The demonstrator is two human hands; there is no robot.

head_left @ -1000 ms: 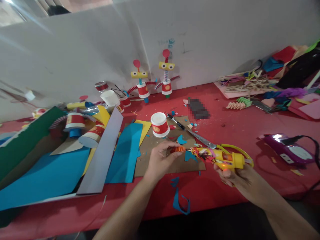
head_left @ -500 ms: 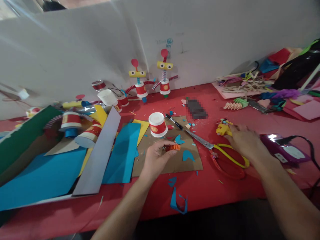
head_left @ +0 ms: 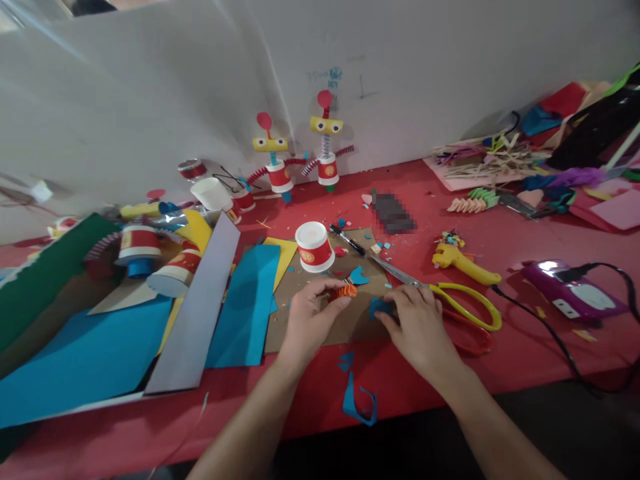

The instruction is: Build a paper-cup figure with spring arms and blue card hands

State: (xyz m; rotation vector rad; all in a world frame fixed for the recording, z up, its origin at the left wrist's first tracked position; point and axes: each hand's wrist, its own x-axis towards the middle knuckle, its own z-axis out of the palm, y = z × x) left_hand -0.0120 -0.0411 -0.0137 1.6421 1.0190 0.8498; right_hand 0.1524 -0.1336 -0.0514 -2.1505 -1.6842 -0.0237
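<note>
My left hand pinches a folded orange paper spring above a brown cardboard sheet. A blue paper cutout shows just beyond that spring; whether they touch I cannot tell. To the right, my right hand has its thumb and fingers closed on a second blue paper cutout. Behind both hands an upturned red-and-white paper cup stands on the cardboard. Scissors with yellow and red handles lie beside my right hand, their blades partly hidden. A yellow glue gun rests farther right.
Two paper-cup robots stand near the grey partition. On the left is a box holding coloured paper and cup figures. A black marker lies by the cup. At right, a purple power strip trails a black cable.
My right hand has left the glue gun, which now lies on the table, and moved left to grasp a blue paper cutout. My left hand keeps the orange paper spring almost in place.
</note>
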